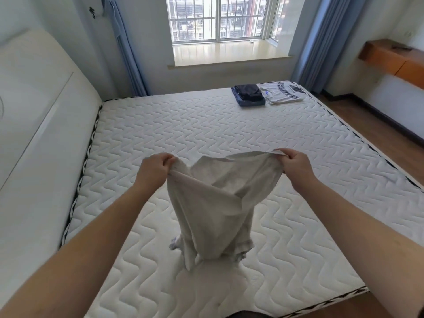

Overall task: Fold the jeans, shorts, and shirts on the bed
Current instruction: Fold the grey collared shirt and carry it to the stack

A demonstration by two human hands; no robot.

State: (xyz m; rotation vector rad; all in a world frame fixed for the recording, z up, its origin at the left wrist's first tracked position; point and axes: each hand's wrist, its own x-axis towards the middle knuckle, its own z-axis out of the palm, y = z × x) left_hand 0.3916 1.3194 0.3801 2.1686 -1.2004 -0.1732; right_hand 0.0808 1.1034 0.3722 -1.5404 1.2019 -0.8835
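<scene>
Above the near part of the bed (229,134), the left hand (154,168) and right hand (294,165) hold up a pale shirt (214,207), fingers pinching its top edge; folded clothes (267,94) lie far right.

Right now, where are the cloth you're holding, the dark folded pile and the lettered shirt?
pale garment (215,210), head view, middle of hanging cloth.
dark folded pile (248,94), head view, top layer.
lettered white shirt (283,92), head view, printed front.

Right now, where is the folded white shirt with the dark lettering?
The folded white shirt lies at the far right corner of the mattress, below the window, right beside a folded dark garment stack.
</scene>
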